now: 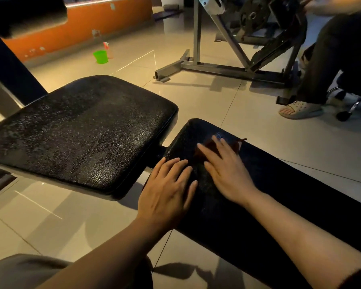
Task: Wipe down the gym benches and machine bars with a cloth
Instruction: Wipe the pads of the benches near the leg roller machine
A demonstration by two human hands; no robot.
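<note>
Head view: right hand [225, 174] presses a small brown cloth [214, 147] flat-fingered on the long black padded bench [279, 195]. Left hand [167, 192] rests flat beside. Next, I think, slide the cloth along.

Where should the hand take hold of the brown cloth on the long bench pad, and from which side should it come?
Best at the corner of the brown cloth that sticks out beyond the fingers of the right hand, near the far edge of the long bench pad. The rest lies flat under the hand, so a pinch from above at that free corner seems easiest. The left hand rests flat beside it.
</note>
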